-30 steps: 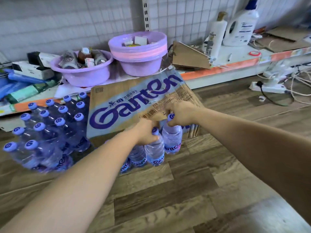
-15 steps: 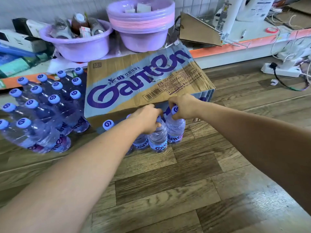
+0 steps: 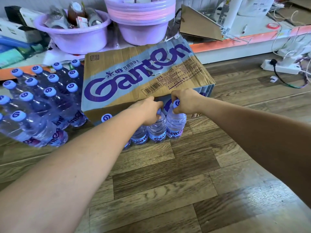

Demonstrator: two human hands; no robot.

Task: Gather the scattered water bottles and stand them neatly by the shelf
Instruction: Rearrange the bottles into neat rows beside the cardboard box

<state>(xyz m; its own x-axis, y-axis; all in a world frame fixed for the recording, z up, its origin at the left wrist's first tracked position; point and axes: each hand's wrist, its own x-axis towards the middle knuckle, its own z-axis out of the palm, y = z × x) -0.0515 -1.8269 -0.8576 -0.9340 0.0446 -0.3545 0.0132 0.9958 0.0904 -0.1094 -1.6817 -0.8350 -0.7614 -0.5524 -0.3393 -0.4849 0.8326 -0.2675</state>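
A short row of clear water bottles with purple labels and pale blue caps stands on the wooden floor against the front of a Ganten cardboard case (image 3: 134,76). My left hand (image 3: 148,111) is closed over the neck of one bottle (image 3: 156,130) in the row. My right hand (image 3: 185,102) grips the cap end of the rightmost bottle (image 3: 175,125). Both bottles stand upright with their bases on the floor. Another cap (image 3: 106,117) shows left of my forearm. A large group of upright bottles (image 3: 42,101) stands left of the case.
The low shelf (image 3: 235,42) with an orange edge runs behind the case. On it are two purple basins (image 3: 75,36), a folded cardboard piece (image 3: 200,26) and white containers. A power strip (image 3: 282,68) with cables lies on the floor at right. Wooden flooring (image 3: 168,182) spreads in front.
Both hands carried their bottles down to the floor in front of the case, where they now stand. The camera moved closer and tilted down.
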